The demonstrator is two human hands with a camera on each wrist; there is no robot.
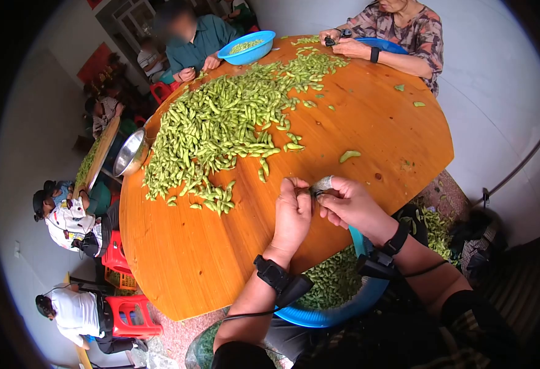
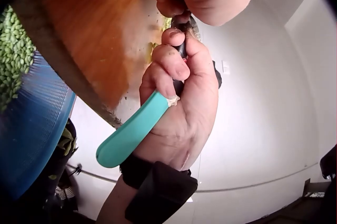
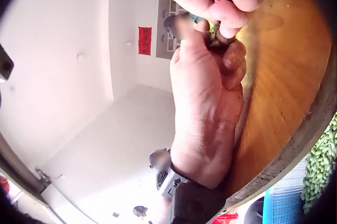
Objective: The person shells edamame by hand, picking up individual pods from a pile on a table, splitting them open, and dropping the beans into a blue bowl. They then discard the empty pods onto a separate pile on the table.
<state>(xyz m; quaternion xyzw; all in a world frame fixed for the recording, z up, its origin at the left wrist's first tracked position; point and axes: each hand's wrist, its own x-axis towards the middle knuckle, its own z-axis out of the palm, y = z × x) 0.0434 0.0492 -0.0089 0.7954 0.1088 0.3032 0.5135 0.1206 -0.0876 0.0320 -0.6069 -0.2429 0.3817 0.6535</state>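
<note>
Both hands meet over the near edge of the wooden table (image 1: 405,123). My right hand (image 1: 353,203) grips a tool with a teal handle (image 2: 134,132), its dark part running between curled fingers and thumb. A greyish wrap covers the right thumb tip (image 1: 323,183). My left hand (image 1: 294,212) pinches with curled thumb and fingers close to the tool's tip. A bit of green shows at the left fingertips in the right wrist view; what they pinch is mostly hidden, and I cannot tell exactly what it is. Below, a blue basin (image 1: 319,318) holds green shelled beans (image 1: 331,280).
A large pile of green bean pods (image 1: 214,117) covers the table's far left, with one loose pod (image 1: 349,156) nearer. A metal bowl (image 1: 131,152) stands at the left edge. Two people sit opposite with blue basins (image 1: 248,56). Red stools (image 1: 128,317) and more people are on the left.
</note>
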